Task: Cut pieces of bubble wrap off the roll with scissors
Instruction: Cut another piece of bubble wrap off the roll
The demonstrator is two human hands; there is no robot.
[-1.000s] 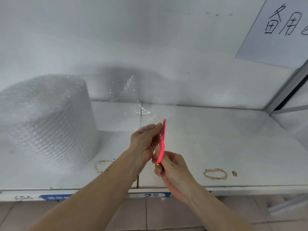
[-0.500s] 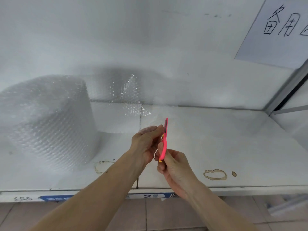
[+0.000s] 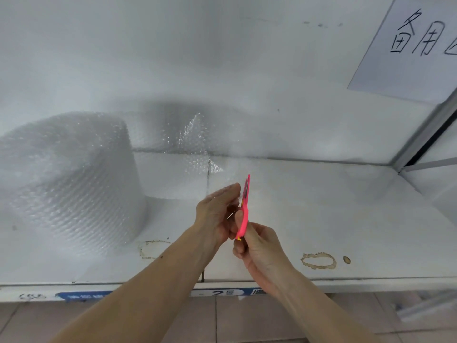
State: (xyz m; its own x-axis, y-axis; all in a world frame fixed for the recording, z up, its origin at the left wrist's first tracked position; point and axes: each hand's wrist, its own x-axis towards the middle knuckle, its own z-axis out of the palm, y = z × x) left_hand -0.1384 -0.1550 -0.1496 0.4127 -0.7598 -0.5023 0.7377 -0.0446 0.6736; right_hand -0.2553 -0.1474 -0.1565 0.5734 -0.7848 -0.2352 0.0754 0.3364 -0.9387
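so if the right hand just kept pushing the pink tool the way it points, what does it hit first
Probably the loose bubble wrap sheet draped from the roll along the back wall. The right hand aims the pink tool up and away toward it. Depth is unclear from this single view.

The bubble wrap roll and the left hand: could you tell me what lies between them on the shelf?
In the head view, only bare white shelf with a brownish ring stain lies between the bubble wrap roll and the left hand.
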